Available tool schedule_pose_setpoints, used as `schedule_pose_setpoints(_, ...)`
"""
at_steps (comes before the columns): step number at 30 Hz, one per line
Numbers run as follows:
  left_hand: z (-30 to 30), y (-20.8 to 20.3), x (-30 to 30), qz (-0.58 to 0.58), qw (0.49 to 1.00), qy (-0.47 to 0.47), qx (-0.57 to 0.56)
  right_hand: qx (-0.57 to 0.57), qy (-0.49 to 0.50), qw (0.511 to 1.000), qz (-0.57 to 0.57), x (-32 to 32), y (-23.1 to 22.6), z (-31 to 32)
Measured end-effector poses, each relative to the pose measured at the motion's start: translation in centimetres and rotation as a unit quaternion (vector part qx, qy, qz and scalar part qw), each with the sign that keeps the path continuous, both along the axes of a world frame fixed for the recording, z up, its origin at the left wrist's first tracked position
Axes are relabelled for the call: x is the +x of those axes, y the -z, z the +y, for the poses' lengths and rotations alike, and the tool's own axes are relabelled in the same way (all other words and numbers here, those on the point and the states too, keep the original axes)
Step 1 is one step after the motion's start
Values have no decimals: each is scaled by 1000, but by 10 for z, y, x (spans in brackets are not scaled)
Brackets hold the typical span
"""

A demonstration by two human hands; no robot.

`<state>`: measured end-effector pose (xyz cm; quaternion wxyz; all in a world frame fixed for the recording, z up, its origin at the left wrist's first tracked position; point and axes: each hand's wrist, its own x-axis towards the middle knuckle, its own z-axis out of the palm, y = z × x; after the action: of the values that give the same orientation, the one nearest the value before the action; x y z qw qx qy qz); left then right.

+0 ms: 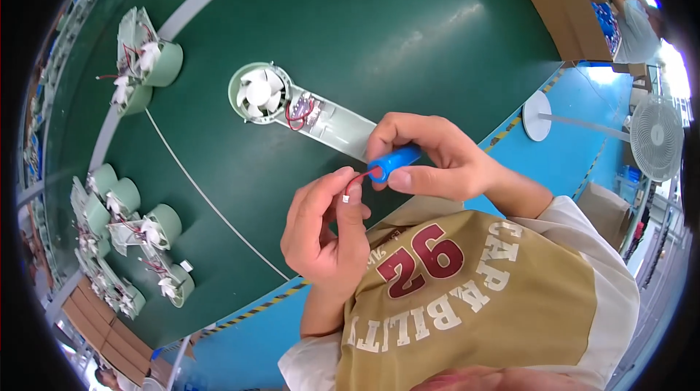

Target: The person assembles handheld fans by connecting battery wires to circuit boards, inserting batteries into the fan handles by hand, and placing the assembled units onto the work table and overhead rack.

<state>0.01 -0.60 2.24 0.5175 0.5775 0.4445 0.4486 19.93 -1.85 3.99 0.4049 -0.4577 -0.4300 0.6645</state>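
A blue cylindrical battery (397,160) is held between the thumb and fingers of my right hand (445,161). Red wire leads (357,179) come out of its near end and finish in a small white connector (345,199). My left hand (324,227) pinches these leads just above the connector. Beyond both hands, a handheld fan body (335,125) lies on the green table, its round pale green head ringing white blades (260,92). Red wires and a small circuit board (302,109) show in its uncovered handle, whose near end is partly hidden behind my right hand.
Several similar fan bodies (162,225) stand in groups along the table's left side, with others (146,63) at the far left. Cardboard boxes (554,4) sit at the far right. A pedestal fan (656,136) stands on the blue floor, and a co-worker (638,30) is at the upper right.
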Motion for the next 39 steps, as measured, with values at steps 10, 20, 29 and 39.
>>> schedule_pose_setpoints(10, -2, 10, -4, 3, 1000, 3, 11, 115, 18, 989, -89, -9, 9, 1)
schedule_pose_setpoints(20, 2, 11, 1, 49, 997, 2, 57, 84, 23, 989, -123, -6, 2, 4)
schedule_pose_setpoints(29, 9, 14, 1, 89, 978, 10, 188, 62, 28, 991, -118, -9, -4, 13)
schedule_pose_setpoints(39, 10, 17, 2, 93, 982, 12, 166, 123, 1, 981, -151, 0, -6, 27)
